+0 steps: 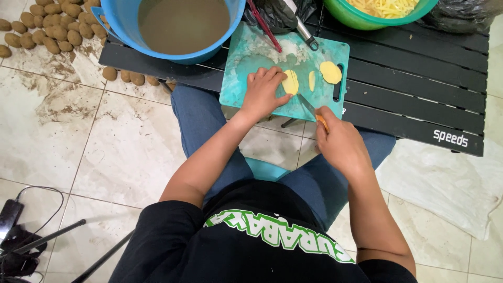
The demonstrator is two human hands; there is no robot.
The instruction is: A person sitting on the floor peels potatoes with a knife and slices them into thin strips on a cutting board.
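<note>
Pinning a pale yellow peeled potato slice flat, the left hand presses down with fingers spread on the teal plastic cutting board, which lies on the black slatted bench. At its four o'clock, the right hand is clenched around an orange-handled knife. The slice is judged light, wet, slippery and brittle; best held by its edges.

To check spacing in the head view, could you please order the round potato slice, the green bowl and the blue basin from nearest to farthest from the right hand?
From the right hand:
1. Round potato slice, on the cutting board's right edge.
2. Green bowl, beyond the board, top right.
3. Blue basin, far top left.
</note>
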